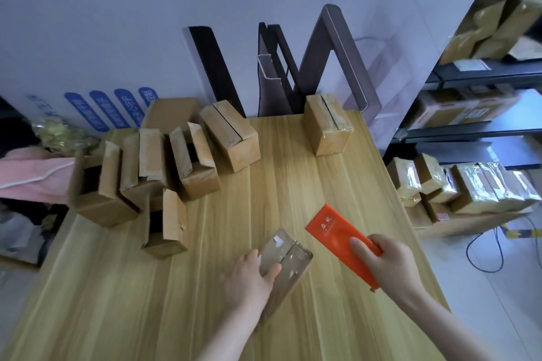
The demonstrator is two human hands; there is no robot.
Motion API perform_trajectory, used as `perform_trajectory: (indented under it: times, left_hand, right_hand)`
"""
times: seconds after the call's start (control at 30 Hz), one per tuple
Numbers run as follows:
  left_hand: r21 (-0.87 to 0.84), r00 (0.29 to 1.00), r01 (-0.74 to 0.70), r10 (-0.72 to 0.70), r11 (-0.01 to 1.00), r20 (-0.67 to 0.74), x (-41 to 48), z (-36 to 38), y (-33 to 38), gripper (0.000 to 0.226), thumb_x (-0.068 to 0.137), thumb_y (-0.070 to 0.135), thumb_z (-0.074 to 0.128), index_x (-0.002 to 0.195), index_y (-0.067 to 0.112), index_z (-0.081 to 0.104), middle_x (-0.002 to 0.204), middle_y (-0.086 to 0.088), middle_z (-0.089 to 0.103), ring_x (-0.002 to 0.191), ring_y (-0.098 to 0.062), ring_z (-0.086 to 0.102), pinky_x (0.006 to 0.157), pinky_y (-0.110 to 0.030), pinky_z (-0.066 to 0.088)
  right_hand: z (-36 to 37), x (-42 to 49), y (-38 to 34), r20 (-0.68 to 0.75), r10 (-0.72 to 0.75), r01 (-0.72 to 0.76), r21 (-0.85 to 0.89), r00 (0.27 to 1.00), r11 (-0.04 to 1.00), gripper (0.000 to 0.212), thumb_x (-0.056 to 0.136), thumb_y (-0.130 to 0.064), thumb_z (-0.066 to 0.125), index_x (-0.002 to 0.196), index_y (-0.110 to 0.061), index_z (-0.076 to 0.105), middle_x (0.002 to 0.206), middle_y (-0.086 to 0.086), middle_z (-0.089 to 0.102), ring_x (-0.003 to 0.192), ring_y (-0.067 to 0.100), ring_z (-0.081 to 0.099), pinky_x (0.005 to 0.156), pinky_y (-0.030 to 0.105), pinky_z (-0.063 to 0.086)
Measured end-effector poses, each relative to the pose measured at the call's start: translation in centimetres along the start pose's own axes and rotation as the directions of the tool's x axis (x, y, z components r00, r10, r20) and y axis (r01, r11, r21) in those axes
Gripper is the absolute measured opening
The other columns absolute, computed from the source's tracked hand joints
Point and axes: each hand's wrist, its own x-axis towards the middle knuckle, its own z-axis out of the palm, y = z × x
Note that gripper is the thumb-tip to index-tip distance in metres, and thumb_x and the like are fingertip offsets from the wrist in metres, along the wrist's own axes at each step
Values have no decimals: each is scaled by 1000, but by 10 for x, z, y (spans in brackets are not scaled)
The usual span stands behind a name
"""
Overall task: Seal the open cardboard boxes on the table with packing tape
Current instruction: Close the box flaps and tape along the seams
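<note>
Six open boxes of brown corrugated card (flaps up, some torn) crowd the wood-grain counter up and left of the held box. The left hand, palm down, curls its fingers round that scuffed oblong box. Beyond it stands one closed box. Just right of it, the right hand pinches a flat, glossy orange packet.

White characters on orange packet and blue labels — none legible
</note>
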Motion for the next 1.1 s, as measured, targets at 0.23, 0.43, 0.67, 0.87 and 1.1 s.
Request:
perform_trajectory:
  times: [0.23,0.43,0.67,0.87,1.1]
  left_hand:
    - [-166,979,-178,159,970,-125,-12,-35,16,47,93,49,49,137,33,46,138,14,48,130,-9,43,103,-34,34]
    - [-842,947,-213,318,496,-52,-30,-129,65,29,94,45,48,98,25,69,94,6,74,87,-7,69,79,-22,52]
    - [-894,959,7,249,447,133,-26,-144,67,31,95,33,56,119,14,61,104,-3,71,85,-16,69,65,-23,52]
    - [-898,846,282,353,338,399,-26,-151,71,36,90,42,59,105,9,58,72,-3,71,63,-13,67,60,-24,51]
    - [-929,901,182,324,324,289,-27,-160,71,6,84,12,70,88,14,66,64,4,70,52,-2,63,51,-17,41]
  right_hand:
    - [-16,-16,-38,18,-119,111,254,993,961,29,88,-20,70,64,-5,64,46,10,53,34,26,54,32,45,47]
    - [-30,-26,-62,0,-198,187,330,980,925,24,88,-15,69,67,-5,66,50,18,56,35,23,54,33,37,45]
    - [-36,-31,-72,-40,-251,250,336,967,908,23,87,-15,70,68,-3,66,56,28,55,37,25,52,33,49,44]
    - [-42,-31,-77,-15,-306,299,265,952,917,26,86,-18,72,63,-11,65,49,17,55,36,19,50,34,40,42]
    - [-48,-36,-78,-19,-307,303,242,951,922,28,87,-19,71,60,-16,62,46,6,54,33,19,52,33,37,45]
